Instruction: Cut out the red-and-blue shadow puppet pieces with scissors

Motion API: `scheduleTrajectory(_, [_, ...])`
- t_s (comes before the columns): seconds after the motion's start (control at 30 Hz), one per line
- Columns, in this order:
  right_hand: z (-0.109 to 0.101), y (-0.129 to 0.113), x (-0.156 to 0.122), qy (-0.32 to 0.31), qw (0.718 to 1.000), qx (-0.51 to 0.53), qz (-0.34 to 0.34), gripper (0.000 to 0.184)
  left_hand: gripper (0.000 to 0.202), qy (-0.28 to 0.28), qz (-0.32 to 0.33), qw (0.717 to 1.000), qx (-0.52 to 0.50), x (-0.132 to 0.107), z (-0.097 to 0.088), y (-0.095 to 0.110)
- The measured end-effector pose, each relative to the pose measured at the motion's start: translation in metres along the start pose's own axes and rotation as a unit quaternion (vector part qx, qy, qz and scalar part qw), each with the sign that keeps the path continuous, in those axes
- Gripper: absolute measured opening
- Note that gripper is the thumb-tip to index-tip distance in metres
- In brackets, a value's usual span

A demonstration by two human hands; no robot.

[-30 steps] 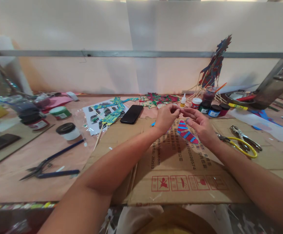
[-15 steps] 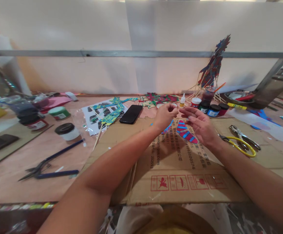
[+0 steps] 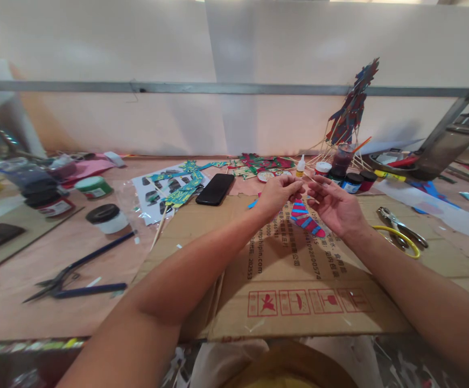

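Over the far part of a flat cardboard sheet (image 3: 319, 269), my left hand (image 3: 278, 195) and my right hand (image 3: 336, 207) are raised close together. The left thumb and fingers are pinched. On the right the fingers curl in toward the thumb. Whatever lies between the fingertips is too small to make out. Just below the hands is a flat piece painted in red and blue stripes (image 3: 307, 220); whether it lies on the cardboard or hangs from the fingers, I cannot tell. A small bottle with a white nozzle (image 3: 300, 166) stands behind them.
A black phone (image 3: 215, 189) lies left of my hands. Long-handled cutters (image 3: 76, 269) and paint jars (image 3: 107, 217) are further left. To the right lie metal pliers (image 3: 404, 226) and yellow-handled scissors (image 3: 410, 245). Painted figures on sticks (image 3: 351, 108) stand behind.
My hands have shifted slightly right in view and stay close together. The right fingers are more curled than before. The rest of the scene moves slightly left with the camera.
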State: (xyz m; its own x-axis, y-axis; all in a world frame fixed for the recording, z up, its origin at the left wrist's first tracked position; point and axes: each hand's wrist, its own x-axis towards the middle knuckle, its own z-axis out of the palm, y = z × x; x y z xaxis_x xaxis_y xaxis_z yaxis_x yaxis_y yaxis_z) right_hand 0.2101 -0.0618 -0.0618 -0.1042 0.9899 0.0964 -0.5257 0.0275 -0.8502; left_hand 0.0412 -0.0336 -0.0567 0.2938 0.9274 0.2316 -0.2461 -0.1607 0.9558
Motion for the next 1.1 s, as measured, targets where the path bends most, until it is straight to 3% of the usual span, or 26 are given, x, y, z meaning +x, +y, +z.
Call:
scheduleTrajectory(0.27, [-0.001,0.002,0.002,0.013,0.999,-0.032,-0.016,0.024,0.009,-0.023,-0.026,0.997,-0.064,0.000,0.002,-0.005])
scheduleTrajectory(0.37, [0.002,0.005,0.001,0.030,0.990,-0.121,-0.068,0.028,0.012,-0.019,-0.014,0.999,-0.048,-0.001,0.002,-0.004])
scheduleTrajectory(0.57, [0.002,0.006,-0.001,0.036,0.941,-0.303,-0.146,0.040,0.014,0.005,0.022,0.998,0.055,-0.006,0.006,-0.006])
scheduleTrajectory(0.73, [-0.005,0.001,0.003,0.041,0.941,-0.302,-0.147,0.035,0.021,-0.022,0.025,0.997,0.067,-0.006,0.005,-0.011])
scheduleTrajectory(0.83, [-0.001,-0.007,0.001,0.008,0.954,-0.264,-0.140,0.032,0.020,0.016,0.020,0.998,0.060,-0.004,0.002,-0.016])
scheduleTrajectory(0.93, [0.002,-0.019,-0.019,-0.010,0.962,-0.237,-0.138,0.035,0.024,0.062,0.008,0.997,0.054,-0.002,-0.001,-0.020])
scheduleTrajectory(1.0, [-0.001,-0.029,-0.046,-0.036,0.956,-0.256,-0.135,0.036,0.025,0.084,0.015,0.994,0.067,-0.001,-0.004,-0.021])
scheduleTrajectory(1.07, [-0.010,-0.040,-0.083,-0.094,0.930,-0.329,-0.135,0.040,0.024,0.101,0.028,0.990,0.095,0.000,-0.008,-0.021])
scheduleTrajectory(1.1, [-0.016,-0.047,-0.103,-0.146,0.896,-0.398,-0.130,0.048,0.024,0.112,0.036,0.987,0.109,0.000,-0.011,-0.021])
